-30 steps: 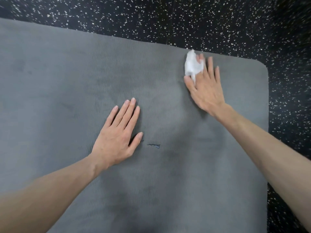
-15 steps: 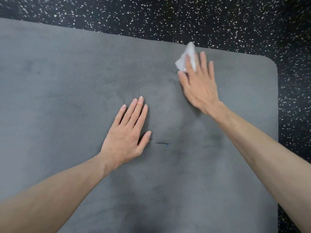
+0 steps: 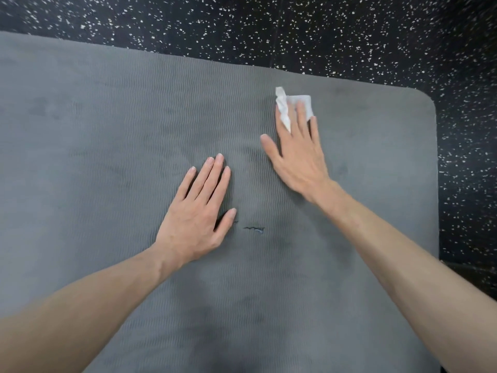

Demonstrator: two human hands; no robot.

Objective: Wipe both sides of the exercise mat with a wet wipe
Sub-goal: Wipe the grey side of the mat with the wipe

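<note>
Gym: speckled rubber floor [image 3: 349,36]

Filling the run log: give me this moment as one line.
right hand: presses wet wipe on grey exercise mat | left hand: flat on mat

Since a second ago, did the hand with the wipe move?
Yes. The right hand slid the wet wipe back from the mat's far edge, toward the person.

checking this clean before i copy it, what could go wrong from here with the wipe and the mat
1. The white wet wipe sits bunched under the right hand's straight fingertips, so it may slip out or roll up mid-stroke.
2. The small tear in the grey ribbed exercise mat, beside the flat left hand, could snag the wipe and widen.
</note>
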